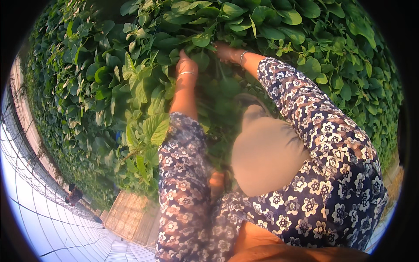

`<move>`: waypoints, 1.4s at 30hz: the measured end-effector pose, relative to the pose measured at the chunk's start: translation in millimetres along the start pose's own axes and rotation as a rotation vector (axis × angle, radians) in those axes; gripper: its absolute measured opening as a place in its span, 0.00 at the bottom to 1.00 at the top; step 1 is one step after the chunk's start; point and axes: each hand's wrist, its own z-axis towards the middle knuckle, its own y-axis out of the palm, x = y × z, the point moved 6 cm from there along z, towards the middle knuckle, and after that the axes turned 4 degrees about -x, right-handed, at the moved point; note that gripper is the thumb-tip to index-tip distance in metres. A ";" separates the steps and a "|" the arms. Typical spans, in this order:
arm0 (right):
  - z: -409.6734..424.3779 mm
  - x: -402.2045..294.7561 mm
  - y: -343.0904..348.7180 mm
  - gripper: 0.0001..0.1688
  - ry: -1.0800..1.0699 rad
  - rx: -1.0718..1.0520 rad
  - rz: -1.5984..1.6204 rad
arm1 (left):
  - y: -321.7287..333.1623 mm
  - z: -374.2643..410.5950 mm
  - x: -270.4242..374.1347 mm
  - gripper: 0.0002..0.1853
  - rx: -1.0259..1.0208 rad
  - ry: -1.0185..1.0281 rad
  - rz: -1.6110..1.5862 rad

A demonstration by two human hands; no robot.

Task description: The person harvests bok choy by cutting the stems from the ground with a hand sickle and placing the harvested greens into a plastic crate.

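Note:
Dense broad-leaved green plants fill the space before me. My left hand, with a metal bangle at the wrist, reaches in among the leaves. Its thumb points up beside a leaf, while its other fingers are hidden, so a grip cannot be made out. To its right, my right hand, also with a bangle, bends inward at the stems. Foliage and shadow cover those fingertips, and whether they hold anything is unclear. A rounded leaf hangs between the two hands.
My beige-clothed knee is below my right forearm. Taller leafy stems stand against my left forearm. A pale crate-like object is at lower left. Farther off are another person, a pale strip of ground and a wire-grid structure.

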 end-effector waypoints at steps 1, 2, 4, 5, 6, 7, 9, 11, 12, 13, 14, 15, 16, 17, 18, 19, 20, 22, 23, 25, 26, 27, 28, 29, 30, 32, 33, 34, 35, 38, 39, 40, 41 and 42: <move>14.4 18.1 -3.3 0.18 0.060 -0.063 -0.032 | 6.1 3.8 2.8 0.31 -0.003 0.001 -0.004; 29.6 79.5 -29.6 0.20 -0.018 -0.031 -0.232 | 25.9 -0.5 40.7 0.31 -0.067 0.097 0.041; 0.4 43.0 34.4 0.22 -0.489 -0.050 -0.903 | 24.4 -3.6 -6.3 0.31 -0.024 -0.012 0.006; -7.4 42.3 38.7 0.23 -0.540 -0.015 -0.940 | 20.3 -10.5 -4.5 0.31 -0.014 -0.022 -0.014; -13.9 38.4 38.1 0.24 -0.548 0.008 -0.914 | 12.9 -15.3 2.5 0.30 0.021 0.028 -0.059; -24.8 23.3 39.4 0.21 -0.638 0.050 -1.182 | 5.1 -19.3 6.3 0.30 0.059 0.074 -0.104; -46.8 17.5 26.6 0.13 -0.273 -0.024 -0.326 | -7.9 -35.8 7.5 0.27 0.165 0.138 -0.200; -78.2 19.0 15.4 0.10 -0.085 0.166 0.356 | -11.0 -61.2 3.4 0.26 0.161 0.165 -0.169; -93.1 11.8 13.8 0.14 -0.147 0.150 0.479 | -13.4 -79.4 1.5 0.26 0.155 0.168 -0.206; -108.1 6.1 6.8 0.17 -0.207 0.143 0.607 | -11.4 -94.7 2.1 0.25 0.141 0.177 -0.242; -120.3 1.4 0.8 0.21 -0.268 0.132 0.732 | -5.0 -104.7 1.4 0.25 0.157 0.255 -0.310; -128.2 -0.9 -2.1 0.22 -0.297 0.095 0.794 | -1.7 -116.2 4.3 0.24 0.176 0.335 -0.375; -134.8 -2.8 -3.9 0.22 -0.326 0.054 0.856 | 7.9 -125.9 4.7 0.24 0.142 0.318 -0.382; -142.6 -5.6 -5.5 0.23 -0.354 0.011 0.916 | 15.2 -133.6 6.2 0.24 0.132 0.311 -0.400; -154.7 -7.1 -4.5 0.25 -0.311 -0.045 0.888 | 22.3 -140.8 5.4 0.24 0.118 0.284 -0.437; -158.1 -2.3 -4.8 0.25 -0.325 -0.024 0.867 | 28.5 -148.0 3.6 0.24 0.105 0.257 -0.475; -159.5 3.4 -4.3 0.24 -0.338 -0.003 0.846 | 35.3 -153.7 1.3 0.25 0.055 0.229 -0.522; -172.3 4.1 0.1 0.20 -0.321 -0.005 0.888 | 34.5 -172.4 6.6 0.25 0.084 0.362 -0.556; -171.6 6.5 1.0 0.20 -0.306 -0.032 0.941 | 35.6 -181.5 8.6 0.25 0.085 0.406 -0.531; -172.6 12.5 1.0 0.19 -0.270 -0.082 1.047 | 38.3 -193.4 14.0 0.26 0.053 0.408 -0.500; -177.7 10.1 -1.2 0.18 -0.320 -0.183 1.050 | 41.7 -196.2 15.2 0.27 -0.012 0.387 -0.564; -189.3 7.4 -7.0 0.17 -0.298 -0.068 0.980 | 43.0 -199.9 16.5 0.28 -0.075 0.365 -0.626; -193.2 11.1 -12.9 0.18 -0.331 -0.012 0.966 | 39.4 -206.3 24.4 0.31 -0.151 0.315 -0.615; -195.7 16.6 -19.7 0.19 -0.363 0.043 0.951 | 29.2 -222.4 36.4 0.31 -0.147 0.381 -0.627; -198.4 19.8 -22.8 0.20 -0.383 0.008 0.950 | 16.5 -233.9 50.8 0.32 -0.039 0.497 -0.497; -209.0 17.0 -18.3 0.21 -0.366 0.004 0.907 | -3.8 -247.7 77.1 0.35 0.197 0.782 -0.207; -219.4 13.1 -17.0 0.21 -0.361 0.007 0.885 | -4.7 -245.8 87.1 0.36 0.300 0.899 -0.074; -231.7 7.0 -12.8 0.20 -0.328 -0.028 0.856 | 1.0 -238.9 90.4 0.36 0.400 0.883 0.118; -233.1 6.4 -10.1 0.20 -0.340 -0.029 0.846 | 6.8 -232.6 93.1 0.36 0.495 0.863 0.312; -241.0 1.7 -8.8 0.15 -0.375 0.006 0.783 | 28.2 -206.2 87.1 0.34 0.425 0.852 0.321; -239.8 1.8 -9.5 0.14 -0.388 0.034 0.714 | 33.7 -200.2 83.1 0.33 0.421 0.854 0.299; -237.5 2.1 -10.8 0.13 -0.402 0.061 0.645 | 39.1 -198.1 77.4 0.33 0.439 0.841 0.297; -234.5 2.4 -12.3 0.13 -0.416 0.087 0.575 | 46.7 -194.8 71.0 0.32 0.399 0.816 0.297; -226.3 4.1 -11.8 0.12 -0.498 0.081 0.582 | 50.6 -192.7 69.2 0.32 0.358 0.795 0.298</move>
